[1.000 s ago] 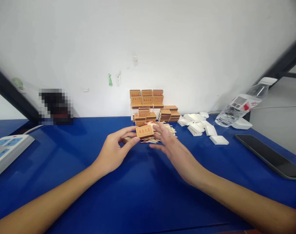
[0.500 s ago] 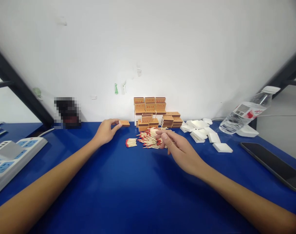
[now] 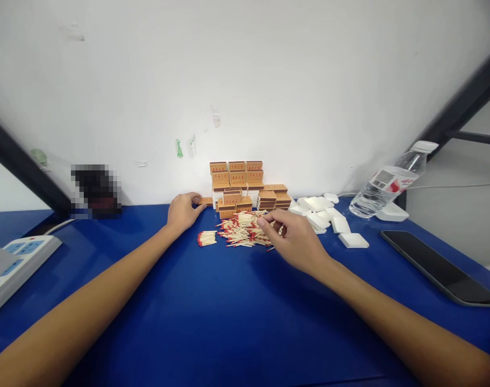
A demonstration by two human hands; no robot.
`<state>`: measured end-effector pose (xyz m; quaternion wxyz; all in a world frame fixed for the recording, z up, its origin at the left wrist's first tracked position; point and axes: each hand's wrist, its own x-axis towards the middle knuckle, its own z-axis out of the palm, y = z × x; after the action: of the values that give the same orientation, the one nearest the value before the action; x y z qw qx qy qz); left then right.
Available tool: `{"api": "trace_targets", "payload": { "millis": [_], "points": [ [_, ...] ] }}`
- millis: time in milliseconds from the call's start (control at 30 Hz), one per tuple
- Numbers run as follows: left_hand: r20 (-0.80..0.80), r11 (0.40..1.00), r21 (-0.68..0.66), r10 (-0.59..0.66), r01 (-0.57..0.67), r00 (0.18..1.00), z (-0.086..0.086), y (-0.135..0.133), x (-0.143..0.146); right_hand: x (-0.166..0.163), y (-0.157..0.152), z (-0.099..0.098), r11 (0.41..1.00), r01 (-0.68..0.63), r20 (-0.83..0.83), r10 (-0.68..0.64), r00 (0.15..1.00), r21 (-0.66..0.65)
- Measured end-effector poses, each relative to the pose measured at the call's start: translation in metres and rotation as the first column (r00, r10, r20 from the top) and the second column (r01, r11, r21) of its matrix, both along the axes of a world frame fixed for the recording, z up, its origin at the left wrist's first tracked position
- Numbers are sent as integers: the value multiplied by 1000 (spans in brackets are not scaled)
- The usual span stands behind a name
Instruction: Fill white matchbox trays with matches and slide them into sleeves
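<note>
My left hand [image 3: 184, 210] reaches to the back of the blue table [image 3: 213, 317] and its fingers pinch an orange matchbox [image 3: 206, 201] that rests beside the stacked matchboxes [image 3: 245, 185] against the wall. My right hand [image 3: 295, 239] sits at the right edge of a loose pile of red-tipped matches [image 3: 240, 229], thumb and forefinger pinched together on some of them. A small neat bundle of matches [image 3: 207, 238] lies left of the pile, apart from both hands.
Several white inner trays [image 3: 328, 215] lie right of the stacks. A water bottle [image 3: 386, 185] leans at the far right, with a dark phone [image 3: 438, 267] in front of it. A power strip [image 3: 15, 263] sits at the left edge.
My left hand carried the matchbox from the table's middle to the back and set it beside the stacks. My right hand closed into a pinch at the match pile.
</note>
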<state>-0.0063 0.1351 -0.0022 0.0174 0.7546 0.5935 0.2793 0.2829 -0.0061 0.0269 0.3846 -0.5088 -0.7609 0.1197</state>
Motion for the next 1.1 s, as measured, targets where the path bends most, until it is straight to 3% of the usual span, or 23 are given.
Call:
{"api": "trace_targets", "payload": {
  "millis": [167,267,367,467,567,700,867,1033,1100],
  "points": [
    [-93,1000,25,-1,3,996,12,-17,-6,34,19,15,966,208,248,-242,938,153],
    [-118,999,49,-8,14,993,21,-39,-17,71,31,27,883,424,486,-465,740,200],
    [-112,999,40,-28,32,993,30,-64,-31,106,43,32,817,573,627,-479,614,64],
    [-91,996,-3,-90,90,992,38,-85,-41,125,51,29,811,580,635,-407,657,-81],
    [-65,972,-71,-228,223,972,44,-99,-42,131,56,24,829,533,636,-319,703,-172],
    [-106,956,6,-291,293,951,44,-110,-36,126,59,16,887,447,640,-276,717,-119],
    [-273,903,109,-376,416,886,38,-115,-31,117,63,7,950,299,619,-181,764,-92],
    [-327,884,144,-381,444,865,37,-117,-31,112,50,26,971,236,517,-212,830,18],
    [-333,882,138,-387,450,860,36,-118,-31,97,36,36,989,148,415,-131,900,-9]
  ]
}}
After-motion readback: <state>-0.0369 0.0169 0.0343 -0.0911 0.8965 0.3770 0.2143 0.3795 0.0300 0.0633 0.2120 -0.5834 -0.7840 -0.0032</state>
